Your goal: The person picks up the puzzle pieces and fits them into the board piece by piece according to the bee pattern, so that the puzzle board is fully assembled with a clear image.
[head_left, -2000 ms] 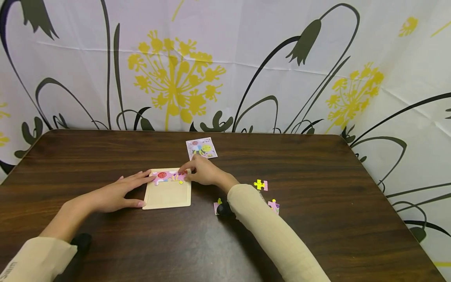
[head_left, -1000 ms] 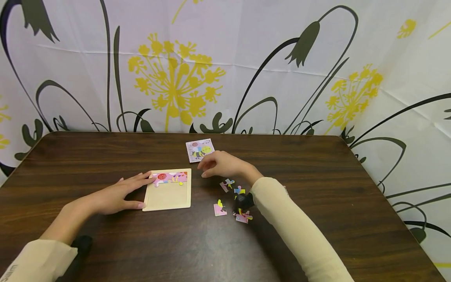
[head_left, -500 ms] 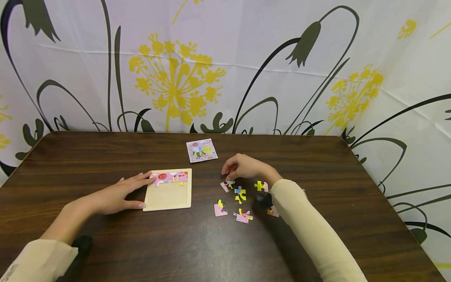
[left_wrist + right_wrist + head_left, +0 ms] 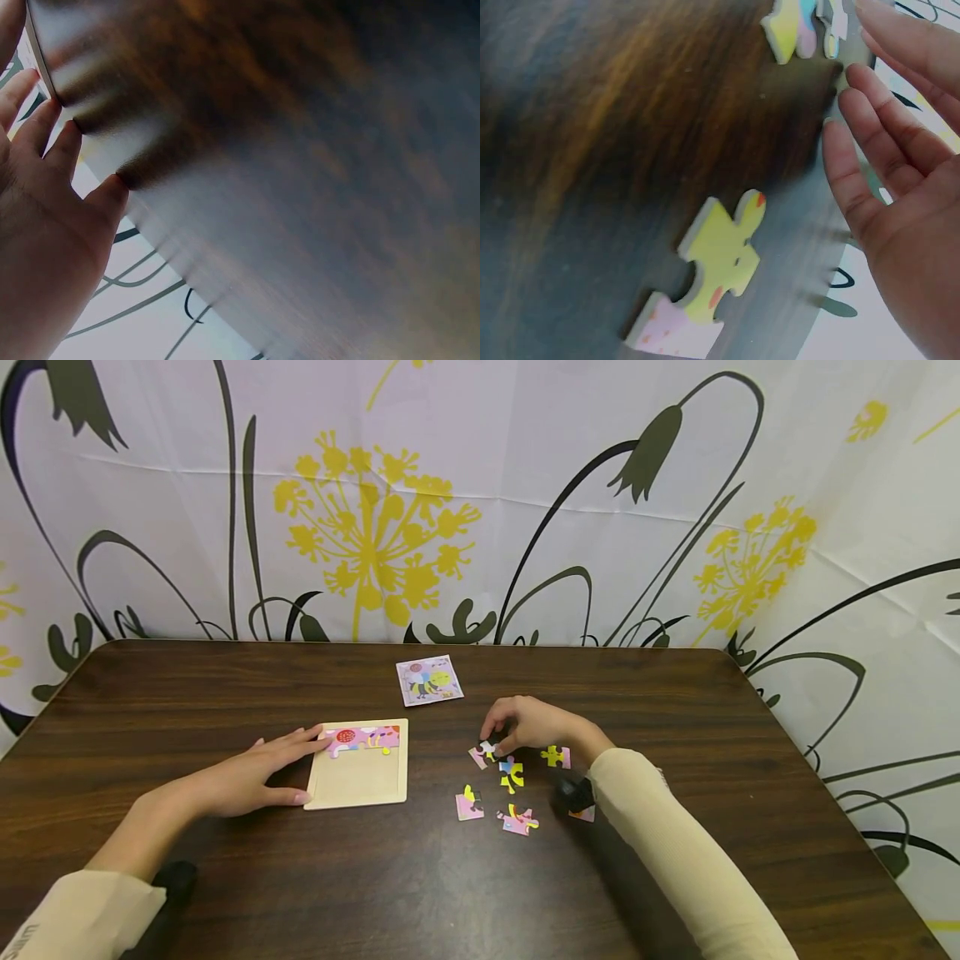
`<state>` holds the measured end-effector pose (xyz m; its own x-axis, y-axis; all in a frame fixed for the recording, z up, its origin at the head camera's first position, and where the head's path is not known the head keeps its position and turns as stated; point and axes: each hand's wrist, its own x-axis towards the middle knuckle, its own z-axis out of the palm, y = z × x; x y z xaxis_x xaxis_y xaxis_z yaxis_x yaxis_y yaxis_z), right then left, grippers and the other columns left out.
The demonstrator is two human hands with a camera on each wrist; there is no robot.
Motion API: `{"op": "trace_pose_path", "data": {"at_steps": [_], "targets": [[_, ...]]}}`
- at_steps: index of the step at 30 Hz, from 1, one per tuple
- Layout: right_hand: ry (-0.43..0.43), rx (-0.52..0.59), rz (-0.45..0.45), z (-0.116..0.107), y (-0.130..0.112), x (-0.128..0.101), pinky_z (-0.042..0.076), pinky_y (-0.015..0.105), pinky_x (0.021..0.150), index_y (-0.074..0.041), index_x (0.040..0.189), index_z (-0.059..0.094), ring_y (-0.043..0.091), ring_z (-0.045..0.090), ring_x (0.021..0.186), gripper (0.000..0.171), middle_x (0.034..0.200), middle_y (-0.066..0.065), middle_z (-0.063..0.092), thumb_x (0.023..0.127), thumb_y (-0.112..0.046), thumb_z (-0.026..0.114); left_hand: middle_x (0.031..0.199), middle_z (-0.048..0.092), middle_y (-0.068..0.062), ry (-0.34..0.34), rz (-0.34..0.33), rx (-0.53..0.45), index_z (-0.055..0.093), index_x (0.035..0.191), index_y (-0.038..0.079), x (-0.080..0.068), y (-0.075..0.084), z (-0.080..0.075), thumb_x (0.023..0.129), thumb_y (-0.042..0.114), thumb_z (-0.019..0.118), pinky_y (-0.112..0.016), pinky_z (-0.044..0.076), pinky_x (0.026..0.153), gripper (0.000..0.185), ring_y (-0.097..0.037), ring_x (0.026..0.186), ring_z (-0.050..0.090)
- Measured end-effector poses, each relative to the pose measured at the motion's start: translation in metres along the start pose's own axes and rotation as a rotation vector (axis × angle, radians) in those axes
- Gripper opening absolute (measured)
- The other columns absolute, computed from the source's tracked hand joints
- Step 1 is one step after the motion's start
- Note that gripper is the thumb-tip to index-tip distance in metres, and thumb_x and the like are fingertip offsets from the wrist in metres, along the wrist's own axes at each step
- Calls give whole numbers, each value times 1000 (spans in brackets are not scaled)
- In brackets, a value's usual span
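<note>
A pale wooden puzzle tray [image 4: 357, 781] has pink jigsaw pieces [image 4: 365, 739] fitted along its far edge. My left hand [image 4: 258, 768] lies with fingers extended against its left side, fingertips on the far corner and thumb at the near one. In the left wrist view that left hand [image 4: 52, 202] has its fingers spread along the tray's edge. To the right, my right hand [image 4: 532, 727] pinches a pink, black and white jigsaw piece [image 4: 478, 757] between thumb and fingers, at table level. The right wrist view shows the right hand [image 4: 900, 165] near a few pieces; its grip is partly cut off.
Several loose jigsaw pieces lie about the right hand: a yellow-and-blue one [image 4: 512, 774], a yellow one [image 4: 555, 756], two pink ones [image 4: 469, 804] nearer the front, and one [image 4: 583, 814] partly behind the wrist camera. A bee picture card [image 4: 429, 680] lies behind the tray.
My right hand has left the pieces in the tray, moved right past the card and come down onto a loose piece. The left hand has stayed at the tray.
</note>
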<state>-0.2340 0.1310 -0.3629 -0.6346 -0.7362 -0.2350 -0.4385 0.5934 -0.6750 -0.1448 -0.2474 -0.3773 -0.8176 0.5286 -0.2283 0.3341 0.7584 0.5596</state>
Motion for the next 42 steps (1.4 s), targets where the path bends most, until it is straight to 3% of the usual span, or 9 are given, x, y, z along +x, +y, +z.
{"op": "trace_pose_path", "data": {"at_steps": [11, 42], "targets": [[18, -96, -6, 6, 1, -3, 44, 26, 81, -11, 99, 68, 17, 47, 96, 24, 103, -2, 51, 76, -9, 74, 147, 18, -23, 3, -2, 0, 31, 142, 8, -1, 0, 0, 78, 44, 66, -70, 5, 95, 81, -45, 133, 11], [110, -202, -66, 15, 1, -2, 44, 26, 79, -10, 97, 66, 16, 48, 89, 22, 97, -1, 52, 77, -17, 74, 147, 18, -23, 0, -1, 0, 31, 142, 7, -1, 0, -1, 78, 44, 65, -70, 5, 96, 81, -45, 133, 11]]}}
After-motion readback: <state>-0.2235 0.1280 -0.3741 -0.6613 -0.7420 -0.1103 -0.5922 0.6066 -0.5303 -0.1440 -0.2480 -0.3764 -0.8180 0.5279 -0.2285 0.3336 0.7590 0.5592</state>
